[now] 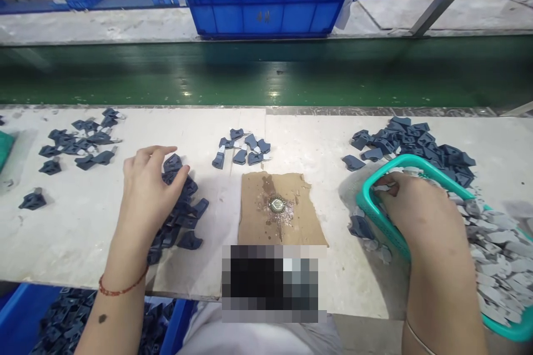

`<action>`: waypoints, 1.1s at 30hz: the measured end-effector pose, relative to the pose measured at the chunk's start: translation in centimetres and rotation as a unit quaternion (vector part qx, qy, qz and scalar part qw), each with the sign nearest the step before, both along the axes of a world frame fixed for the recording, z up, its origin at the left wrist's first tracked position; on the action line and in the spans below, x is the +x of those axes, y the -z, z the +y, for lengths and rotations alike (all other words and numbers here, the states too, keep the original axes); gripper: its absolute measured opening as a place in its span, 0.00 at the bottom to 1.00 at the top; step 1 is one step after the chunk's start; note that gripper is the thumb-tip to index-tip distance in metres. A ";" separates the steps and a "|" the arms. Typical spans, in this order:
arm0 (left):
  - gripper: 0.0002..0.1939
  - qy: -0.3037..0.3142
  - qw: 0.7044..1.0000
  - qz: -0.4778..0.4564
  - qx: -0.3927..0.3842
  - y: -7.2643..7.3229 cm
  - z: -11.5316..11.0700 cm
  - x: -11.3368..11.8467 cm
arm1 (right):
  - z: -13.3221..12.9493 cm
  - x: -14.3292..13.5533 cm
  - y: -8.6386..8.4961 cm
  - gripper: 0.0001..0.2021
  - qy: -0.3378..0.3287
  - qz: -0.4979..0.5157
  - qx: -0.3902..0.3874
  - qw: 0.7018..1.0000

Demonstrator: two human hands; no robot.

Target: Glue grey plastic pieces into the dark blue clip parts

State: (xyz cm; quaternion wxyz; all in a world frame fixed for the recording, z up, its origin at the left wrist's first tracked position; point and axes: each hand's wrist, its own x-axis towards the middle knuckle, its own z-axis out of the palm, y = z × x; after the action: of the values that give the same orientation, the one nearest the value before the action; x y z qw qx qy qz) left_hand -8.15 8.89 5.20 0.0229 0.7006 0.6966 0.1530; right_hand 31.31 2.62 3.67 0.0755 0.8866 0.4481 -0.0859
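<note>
My left hand (pixel 152 183) is over a pile of dark blue plastic parts (pixel 183 216), its thumb and fingers apart. One blue part shows in the gap between thumb and forefinger, and I see no grip on it. Inside the teal basket (pixel 416 163), at its near left corner, my right hand (pixel 410 205) has its fingers pinched on a small whitish plastic piece. Many similar whitish pieces (pixel 499 255) fill the basket. Between the hands lies a brown cardboard square (pixel 254 211) with a wet stain and a small shiny round metal object (pixel 277 205) at its middle.
Blue parts with whitish tips form a small group (pixel 241 147) beyond the cardboard and another (pixel 79 141) at far left. More blue parts (pixel 416 141) lie behind the basket. A green conveyor belt (pixel 233 75) and large blue crate (pixel 266 11) stand beyond. A blue bin (pixel 25 321) sits below left.
</note>
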 end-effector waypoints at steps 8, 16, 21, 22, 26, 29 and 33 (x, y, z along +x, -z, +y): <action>0.29 -0.008 0.978 0.070 -0.194 -0.4 2.8 -1.1 | -0.5 0.6 0.6 0.18 -0.034 -0.034 0.053 0.997; 0.21 -0.023 0.978 0.088 -0.185 0.0 4.5 0.1 | 0.1 0.5 1.0 0.16 -0.039 0.000 0.050 0.998; 0.14 0.005 0.987 0.057 -0.151 -0.6 4.0 0.1 | -0.1 0.8 0.0 0.15 -0.008 0.038 0.106 0.994; 0.15 0.013 0.989 0.047 -0.137 -0.8 3.7 0.1 | -0.2 0.8 -0.3 0.15 -0.004 0.049 0.123 0.991; 0.22 0.016 0.998 -0.002 -0.057 -2.0 2.5 0.1 | -0.8 0.6 -1.6 0.12 0.007 0.137 0.195 0.971; 0.19 -0.006 0.988 -0.144 -0.046 -2.8 1.2 0.7 | -1.1 -0.3 -2.2 0.08 -0.008 0.306 0.303 0.903; 0.16 0.031 0.909 -0.387 -0.152 -2.8 -1.4 2.5 | -0.7 -2.6 -2.9 0.10 -0.113 0.552 0.323 0.760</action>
State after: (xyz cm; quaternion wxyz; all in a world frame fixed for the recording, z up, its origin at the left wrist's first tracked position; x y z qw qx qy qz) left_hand -5.69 7.46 7.98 0.4019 0.5959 0.6255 0.3034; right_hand 28.69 1.88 6.54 -0.4671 0.6001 0.5103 -0.4015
